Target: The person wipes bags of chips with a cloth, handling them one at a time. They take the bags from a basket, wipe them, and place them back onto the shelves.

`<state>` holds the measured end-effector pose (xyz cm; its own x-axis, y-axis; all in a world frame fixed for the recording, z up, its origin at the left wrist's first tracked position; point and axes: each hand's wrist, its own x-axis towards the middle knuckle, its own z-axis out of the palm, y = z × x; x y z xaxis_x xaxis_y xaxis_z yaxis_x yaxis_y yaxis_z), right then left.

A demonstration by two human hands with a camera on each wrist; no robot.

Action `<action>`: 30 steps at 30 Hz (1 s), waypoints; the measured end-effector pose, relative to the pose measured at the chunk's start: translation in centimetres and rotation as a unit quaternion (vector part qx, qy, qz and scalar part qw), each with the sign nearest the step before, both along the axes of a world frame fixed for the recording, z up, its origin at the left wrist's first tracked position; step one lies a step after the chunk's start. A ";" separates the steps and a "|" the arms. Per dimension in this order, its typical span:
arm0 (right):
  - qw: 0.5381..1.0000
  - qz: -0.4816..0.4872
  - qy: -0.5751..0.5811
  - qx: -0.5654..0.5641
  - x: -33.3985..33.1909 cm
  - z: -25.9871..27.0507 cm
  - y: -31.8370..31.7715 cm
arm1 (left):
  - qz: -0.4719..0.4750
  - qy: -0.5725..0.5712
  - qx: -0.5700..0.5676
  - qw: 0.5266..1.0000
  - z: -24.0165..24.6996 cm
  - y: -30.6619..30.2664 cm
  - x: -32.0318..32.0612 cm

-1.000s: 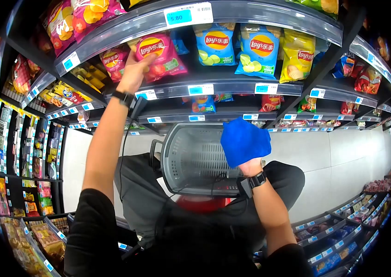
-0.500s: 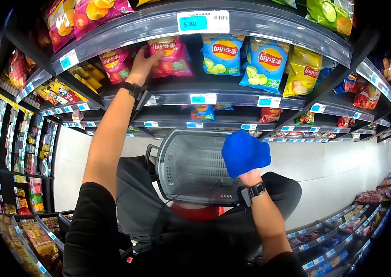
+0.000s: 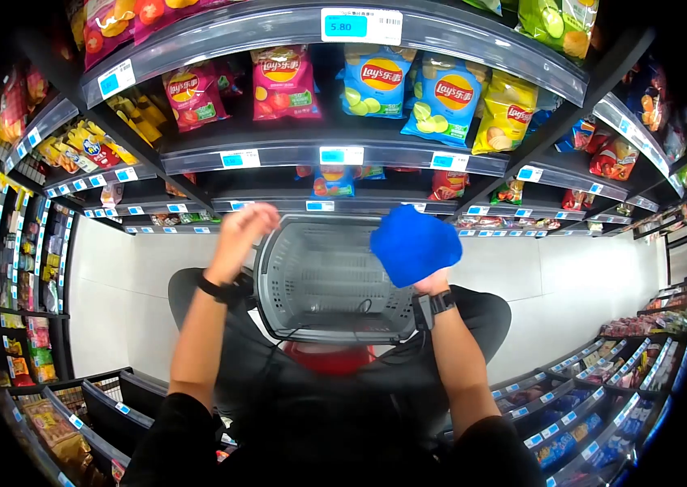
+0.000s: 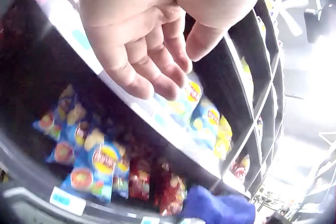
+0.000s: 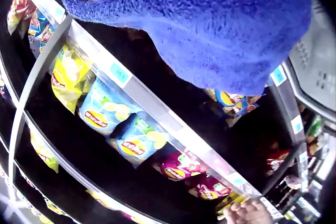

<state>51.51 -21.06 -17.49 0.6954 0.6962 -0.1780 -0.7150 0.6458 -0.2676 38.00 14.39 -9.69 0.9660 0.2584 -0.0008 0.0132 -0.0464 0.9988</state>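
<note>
My left hand [image 3: 239, 237] hangs beside the left rim of a grey shopping basket [image 3: 277, 280]. In the left wrist view its fingers [image 4: 142, 58] are loosely curled with nothing between them. My right hand [image 3: 434, 281] holds a blue plush cloth [image 3: 415, 245] over the basket's right end, the fingers hidden by the cloth. On the shelf ahead stand two pink potato chip bags [image 3: 285, 84], with a gap between them. To their right are two light-blue chip bags [image 3: 373, 81] and a yellow chip bag [image 3: 506, 114].
A shelf edge [image 3: 278, 159] with price tags runs across in front, and lower shelves hold more snack bags [image 3: 334, 181]. The basket stands between the person's knees, a red object [image 3: 329, 357] behind it. Other racks [image 3: 579, 406] line both sides of the pale floor [image 3: 571, 264].
My left hand has let go of the right pink chip bag and come down from the shelf to the basket's left rim. The bag stands on the shelf. My right hand keeps the cloth.
</note>
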 end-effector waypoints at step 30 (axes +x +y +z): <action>0.895 0.258 -0.043 -0.362 -10.3 -12.5 2.1 | -0.111 0.364 -0.270 0.885 -22.3 -8.8 -5.3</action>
<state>41.21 -18.92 -29.97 0.3481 0.6520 -0.6735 -0.8240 -0.1297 -0.5515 32.66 5.60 -32.01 0.6862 -0.1652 -0.7084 0.7120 0.3518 0.6077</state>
